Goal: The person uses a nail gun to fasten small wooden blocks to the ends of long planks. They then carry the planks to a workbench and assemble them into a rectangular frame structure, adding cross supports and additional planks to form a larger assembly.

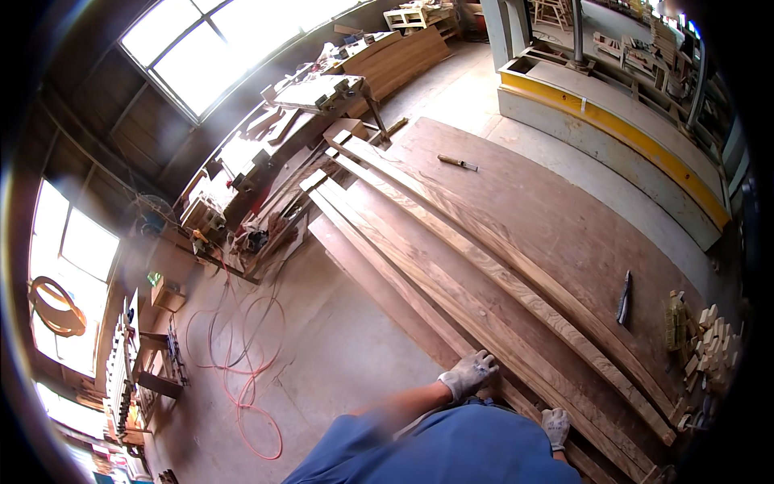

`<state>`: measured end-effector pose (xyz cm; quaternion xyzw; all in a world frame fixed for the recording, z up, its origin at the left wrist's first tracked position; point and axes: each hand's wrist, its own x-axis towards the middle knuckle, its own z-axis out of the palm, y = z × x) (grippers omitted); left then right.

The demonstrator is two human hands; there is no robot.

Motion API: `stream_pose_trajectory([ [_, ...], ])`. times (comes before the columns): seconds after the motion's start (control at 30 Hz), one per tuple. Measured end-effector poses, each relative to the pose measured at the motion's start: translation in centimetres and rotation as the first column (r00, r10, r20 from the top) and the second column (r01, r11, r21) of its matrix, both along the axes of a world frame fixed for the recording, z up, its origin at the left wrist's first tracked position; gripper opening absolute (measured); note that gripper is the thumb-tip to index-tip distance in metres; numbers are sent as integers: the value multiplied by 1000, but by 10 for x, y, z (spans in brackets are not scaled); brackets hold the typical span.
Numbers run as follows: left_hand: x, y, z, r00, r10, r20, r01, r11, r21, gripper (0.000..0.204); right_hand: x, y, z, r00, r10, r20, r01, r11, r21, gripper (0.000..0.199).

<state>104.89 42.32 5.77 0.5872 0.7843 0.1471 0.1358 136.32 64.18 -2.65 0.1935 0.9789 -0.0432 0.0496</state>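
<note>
Long wooden boards (435,302) with narrow edge strips lie side by side across a wide brown worktop (516,202). My left hand (470,375), in a pale work glove, is closed over the near edge of the nearest board, its fingers curled. Farther right, my right hand (556,426), gloved too, is closed at the same near edge; my blue shirt hides part of its wrist. A second long strip pair (516,278) runs parallel beyond. A chisel-like tool with a wooden handle (457,163) lies on the worktop beyond the boards.
A dark slim tool (624,297) lies at the right of the worktop. A brush (676,321) and a heap of small wood blocks (713,347) sit at the right corner. A yellow-striped machine (613,129) stands behind. Red hoses (242,387) loop over the left floor.
</note>
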Motion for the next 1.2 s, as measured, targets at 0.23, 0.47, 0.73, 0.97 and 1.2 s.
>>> stream_pose_trajectory([
  [0.23, 5, 13, -9, 999, -37, 17, 37, 999, -9, 40, 0, 7, 22, 1000, -19, 3, 19, 997, -70, 52],
  [0.47, 6, 20, -17, 1000, -8, 22, 8, 1000, -2, 51, 5, 11, 15, 996, -90, 16, 91, 995, -49, 55],
  [0.73, -1, 18, 5, 999, -43, -6, 43, 999, 1, 73, 10, 10, 25, 990, -112, -85, 97, 981, -167, 66],
  [0.97, -7, 29, 4, 995, -80, -62, 80, 997, -10, 77, -52, 3, 116, 983, -176, 61, 183, 972, -144, 97],
  [1.2, -6, 29, -11, 996, -81, -41, 82, 997, 5, 77, -31, 4, 73, 983, -168, 74, 179, 963, -200, 91],
])
